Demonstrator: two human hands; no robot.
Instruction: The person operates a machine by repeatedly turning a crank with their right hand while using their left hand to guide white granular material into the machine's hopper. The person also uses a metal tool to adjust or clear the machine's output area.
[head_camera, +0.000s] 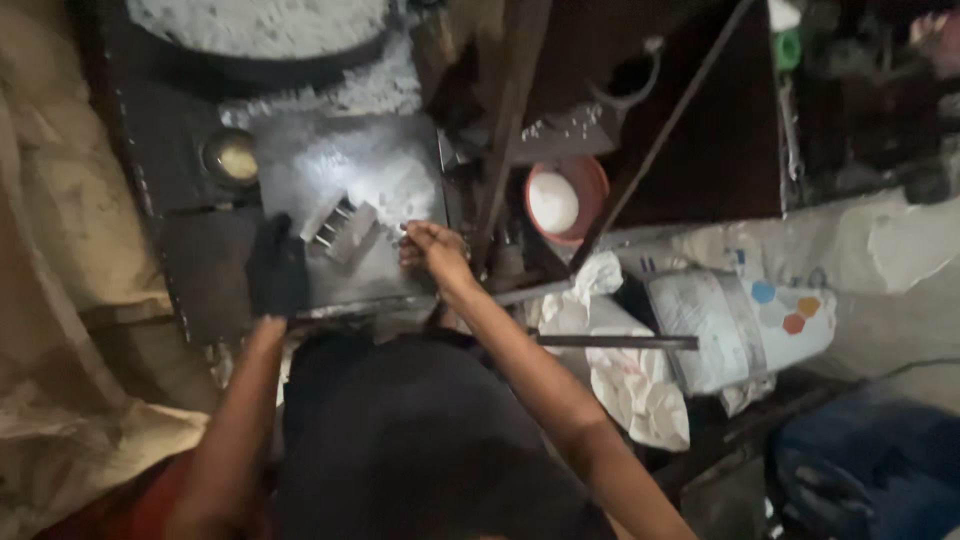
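On dusty grey metal plate (300, 170): gloved left hand (277, 265) lies flat, open; bare right hand (432, 250) pinches white powder beside ridged steel mould (345, 228). Risk: sleeve-drag scatters powder.

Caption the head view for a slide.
Gloved left hand and bare right hand work at a metal mould on a powder-dusted tray.

**A dim, makeshift workshop**

White powder dusts the dark metal tabletop (200, 260) and fills a big round pan (260, 30) at its far edge. Rough iron bars (510, 110), printed sacks (740, 320) and a red bowl (565, 198) of powder crowd the right side.
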